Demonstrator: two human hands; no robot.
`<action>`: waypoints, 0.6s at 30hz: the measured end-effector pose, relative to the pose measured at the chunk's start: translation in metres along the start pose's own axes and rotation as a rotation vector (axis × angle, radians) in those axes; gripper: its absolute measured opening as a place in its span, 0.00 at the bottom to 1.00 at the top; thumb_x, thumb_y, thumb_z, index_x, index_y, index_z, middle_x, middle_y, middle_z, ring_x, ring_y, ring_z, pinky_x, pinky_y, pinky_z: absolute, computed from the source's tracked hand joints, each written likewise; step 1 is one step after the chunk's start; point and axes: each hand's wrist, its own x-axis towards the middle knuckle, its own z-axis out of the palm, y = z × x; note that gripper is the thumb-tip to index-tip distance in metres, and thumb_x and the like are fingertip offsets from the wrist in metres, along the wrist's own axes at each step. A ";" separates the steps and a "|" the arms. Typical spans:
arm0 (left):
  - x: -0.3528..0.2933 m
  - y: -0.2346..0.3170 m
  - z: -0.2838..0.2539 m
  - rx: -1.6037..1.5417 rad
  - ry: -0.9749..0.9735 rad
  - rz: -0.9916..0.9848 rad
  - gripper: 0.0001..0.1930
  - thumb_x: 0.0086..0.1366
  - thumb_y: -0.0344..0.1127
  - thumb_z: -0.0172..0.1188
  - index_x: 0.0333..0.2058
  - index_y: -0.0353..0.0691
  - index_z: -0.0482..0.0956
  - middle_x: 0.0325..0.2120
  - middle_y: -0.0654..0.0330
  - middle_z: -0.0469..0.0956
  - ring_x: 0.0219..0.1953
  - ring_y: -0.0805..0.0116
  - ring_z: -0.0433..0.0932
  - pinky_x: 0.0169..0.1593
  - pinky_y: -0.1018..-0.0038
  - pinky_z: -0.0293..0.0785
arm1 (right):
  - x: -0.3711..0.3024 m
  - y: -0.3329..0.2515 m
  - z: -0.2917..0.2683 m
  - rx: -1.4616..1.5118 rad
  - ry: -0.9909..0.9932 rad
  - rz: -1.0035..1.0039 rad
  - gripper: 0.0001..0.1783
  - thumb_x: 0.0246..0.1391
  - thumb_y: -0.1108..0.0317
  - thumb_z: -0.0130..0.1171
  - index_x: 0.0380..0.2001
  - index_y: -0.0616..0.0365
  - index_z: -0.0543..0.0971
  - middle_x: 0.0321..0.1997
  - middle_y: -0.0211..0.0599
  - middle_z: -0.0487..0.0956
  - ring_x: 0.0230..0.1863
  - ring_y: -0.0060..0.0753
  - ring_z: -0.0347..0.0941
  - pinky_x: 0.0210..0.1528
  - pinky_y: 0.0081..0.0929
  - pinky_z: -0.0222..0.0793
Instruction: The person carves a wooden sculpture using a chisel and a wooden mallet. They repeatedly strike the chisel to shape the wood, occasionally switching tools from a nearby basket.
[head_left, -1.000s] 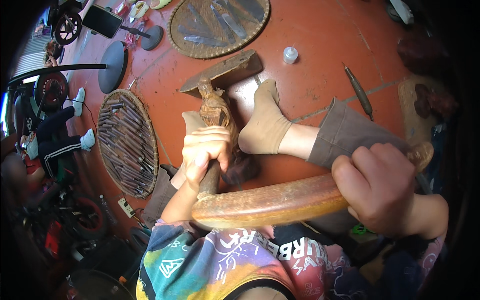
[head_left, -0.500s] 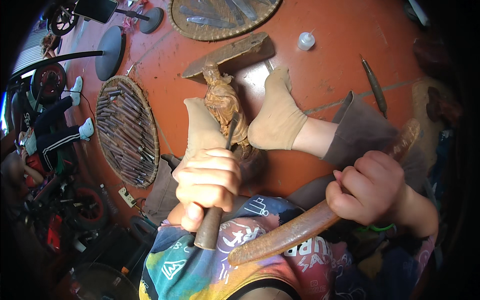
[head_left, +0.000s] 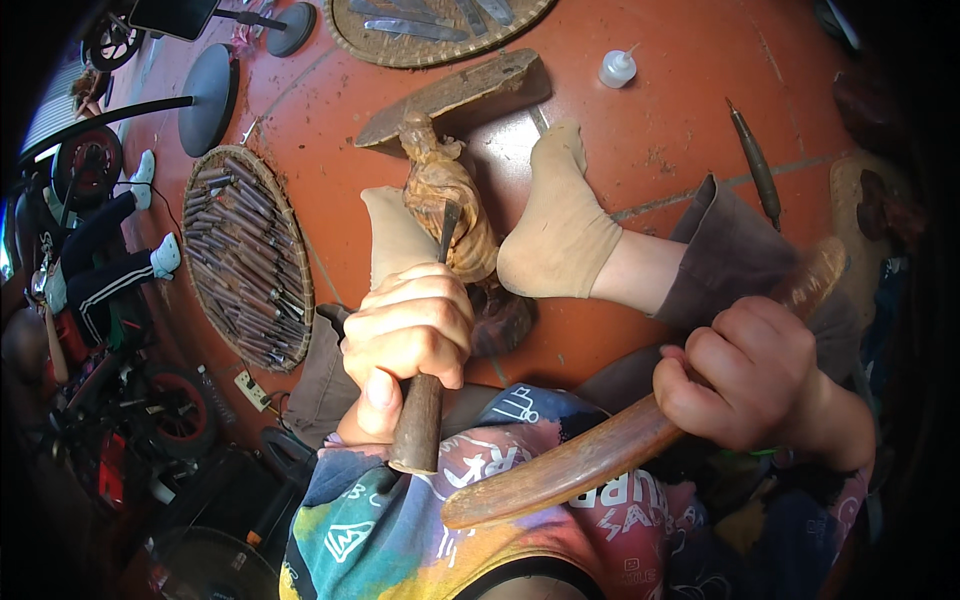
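My left hand (head_left: 410, 335) is wrapped round a chisel (head_left: 418, 430), its wooden butt toward me and its dark blade pointing away. The blade's tip lies over a carved wooden figure (head_left: 465, 215); whether it touches the wood I cannot tell. My right hand (head_left: 740, 375) grips a curved wooden club (head_left: 560, 468), whose near end lies below and right of the chisel's butt. The figure lies between my two socked feet, its head against a wooden block (head_left: 460, 98). A darker reddish-brown lump (head_left: 502, 322) is at its near end, partly hidden by my left hand.
At left, a round woven tray (head_left: 240, 260) holds many wooden-handled tools. Another woven tray (head_left: 345, 40) with flat blades lies at the far side. A small white bottle (head_left: 617, 68) and a dark pointed tool (head_left: 755, 165) are at right. A person sits far left beside motorbikes.
My left hand and the chisel have moved slightly away from me and left, the tip now higher on the figure. The club's near end has shifted slightly left.
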 end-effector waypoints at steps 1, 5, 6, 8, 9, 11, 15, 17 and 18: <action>0.001 0.001 0.001 -0.001 0.014 -0.014 0.24 0.60 0.48 0.40 0.10 0.42 0.66 0.06 0.62 0.64 0.10 0.67 0.62 0.21 0.70 0.58 | 0.003 -0.003 -0.008 0.033 -0.023 0.027 0.11 0.37 0.75 0.60 0.25 0.52 0.70 0.17 0.28 0.59 0.16 0.26 0.59 0.16 0.22 0.57; 0.005 0.002 0.000 0.010 -0.010 -0.029 0.27 0.65 0.49 0.37 0.11 0.40 0.66 0.08 0.60 0.65 0.11 0.65 0.64 0.20 0.70 0.59 | 0.007 -0.009 -0.015 0.048 0.096 0.013 0.13 0.38 0.77 0.63 0.28 0.56 0.70 0.18 0.31 0.63 0.16 0.28 0.62 0.14 0.23 0.58; 0.006 0.001 0.001 0.007 -0.019 -0.027 0.29 0.66 0.50 0.36 0.11 0.39 0.66 0.08 0.60 0.65 0.11 0.64 0.64 0.20 0.70 0.60 | 0.007 -0.009 -0.017 0.033 0.133 -0.012 0.13 0.39 0.76 0.64 0.28 0.57 0.70 0.19 0.33 0.64 0.16 0.28 0.62 0.14 0.23 0.59; 0.009 0.001 0.002 0.001 -0.018 -0.026 0.29 0.68 0.50 0.36 0.11 0.38 0.66 0.08 0.59 0.65 0.11 0.64 0.65 0.20 0.70 0.60 | 0.015 -0.010 -0.036 -0.058 0.011 0.057 0.12 0.38 0.77 0.64 0.28 0.59 0.71 0.20 0.34 0.65 0.16 0.29 0.63 0.14 0.23 0.59; 0.012 0.002 0.003 -0.001 -0.017 -0.030 0.29 0.67 0.49 0.36 0.11 0.38 0.66 0.08 0.59 0.64 0.11 0.64 0.64 0.20 0.70 0.60 | 0.015 -0.010 -0.040 -0.068 0.001 0.062 0.12 0.37 0.77 0.64 0.27 0.60 0.71 0.20 0.35 0.65 0.16 0.29 0.63 0.14 0.23 0.59; 0.011 0.001 0.003 0.009 -0.001 -0.032 0.28 0.66 0.47 0.36 0.10 0.38 0.65 0.08 0.58 0.64 0.11 0.63 0.64 0.20 0.70 0.61 | 0.015 -0.005 -0.039 -0.052 0.034 0.021 0.12 0.35 0.78 0.63 0.26 0.62 0.72 0.20 0.36 0.66 0.16 0.30 0.63 0.15 0.23 0.59; 0.011 -0.001 0.004 -0.013 -0.001 -0.028 0.27 0.65 0.46 0.36 0.10 0.38 0.66 0.08 0.57 0.65 0.11 0.62 0.64 0.20 0.70 0.61 | 0.013 -0.005 -0.044 -0.029 0.059 0.054 0.12 0.32 0.79 0.63 0.25 0.63 0.73 0.19 0.36 0.66 0.16 0.32 0.64 0.16 0.25 0.60; 0.013 -0.003 0.003 -0.026 -0.016 -0.024 0.27 0.65 0.46 0.36 0.10 0.37 0.66 0.09 0.56 0.65 0.12 0.62 0.64 0.21 0.69 0.61 | 0.014 -0.008 -0.049 -0.040 0.045 0.097 0.12 0.30 0.79 0.62 0.24 0.63 0.73 0.19 0.36 0.65 0.17 0.32 0.64 0.16 0.26 0.60; 0.014 -0.003 0.003 -0.020 -0.034 -0.022 0.27 0.65 0.46 0.36 0.11 0.37 0.66 0.09 0.56 0.65 0.12 0.62 0.64 0.21 0.69 0.61 | 0.014 -0.008 -0.051 -0.031 0.037 0.102 0.12 0.29 0.79 0.62 0.24 0.63 0.74 0.19 0.36 0.65 0.17 0.33 0.64 0.16 0.27 0.60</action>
